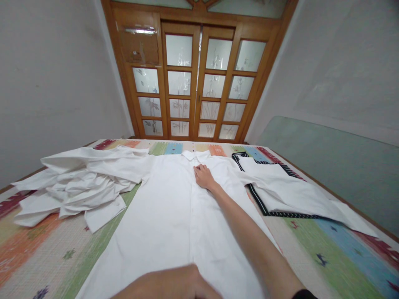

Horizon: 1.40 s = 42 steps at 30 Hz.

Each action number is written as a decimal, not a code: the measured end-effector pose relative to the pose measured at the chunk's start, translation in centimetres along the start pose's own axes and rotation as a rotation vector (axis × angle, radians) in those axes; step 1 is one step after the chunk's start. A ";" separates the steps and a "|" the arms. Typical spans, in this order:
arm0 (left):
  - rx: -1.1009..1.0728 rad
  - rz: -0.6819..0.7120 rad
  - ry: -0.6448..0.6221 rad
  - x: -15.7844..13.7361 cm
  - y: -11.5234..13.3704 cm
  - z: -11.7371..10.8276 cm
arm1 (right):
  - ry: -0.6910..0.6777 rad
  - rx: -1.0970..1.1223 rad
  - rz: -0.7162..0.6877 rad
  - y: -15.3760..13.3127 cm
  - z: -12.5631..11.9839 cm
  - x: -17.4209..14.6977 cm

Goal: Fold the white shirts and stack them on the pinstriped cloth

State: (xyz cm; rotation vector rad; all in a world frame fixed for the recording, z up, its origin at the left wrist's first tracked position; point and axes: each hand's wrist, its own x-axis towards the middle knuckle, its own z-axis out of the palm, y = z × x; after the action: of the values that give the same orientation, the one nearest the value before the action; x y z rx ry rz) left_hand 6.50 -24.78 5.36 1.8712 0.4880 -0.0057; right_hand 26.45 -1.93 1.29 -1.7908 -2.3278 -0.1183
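A white collared shirt [162, 207] lies flat, front up, its collar [196, 156] at the far end and its button placket running down the middle. My right hand [204, 176] reaches across it, fingers curled closed on the placket just below the collar. At the bottom edge, my left hand [177, 282] is over the lower part of the shirt; its fingers are cut off by the frame. One sleeve [293, 193] stretches out to the right, across a folded white cloth with black-and-white edging [262, 203].
A heap of crumpled white garments [84, 182] lies left of the shirt. Under everything is a multicoloured striped bed cover [311, 245]. A pale green headboard-like panel [327, 162] stands along the right edge. Wooden glazed doors [195, 83] are beyond the far end.
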 end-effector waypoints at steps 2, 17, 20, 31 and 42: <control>0.178 -0.035 0.284 0.9 -0.7 -1.5 | -0.005 0.026 -0.024 0.2 0.0 -0.6; 0.896 -0.452 0.758 1.0 -6.6 -6.3 | -0.051 0.072 0.450 3.6 -0.8 -3.8; 0.892 -0.475 0.766 1.3 -6.8 -6.3 | -0.119 0.097 0.355 4.9 -2.3 -4.0; 0.974 -0.448 0.817 1.4 -8.1 -6.3 | -0.112 -0.071 0.497 17.7 -9.5 -5.5; 0.970 -0.462 0.802 1.4 -8.1 -6.3 | -0.305 -0.007 0.390 21.8 -10.5 -6.7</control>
State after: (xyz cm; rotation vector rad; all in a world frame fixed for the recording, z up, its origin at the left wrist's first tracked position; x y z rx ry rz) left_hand 3.62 -16.47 -0.08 2.6104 1.6964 0.2469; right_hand 50.23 -4.48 8.91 -2.3669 -2.1005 0.2202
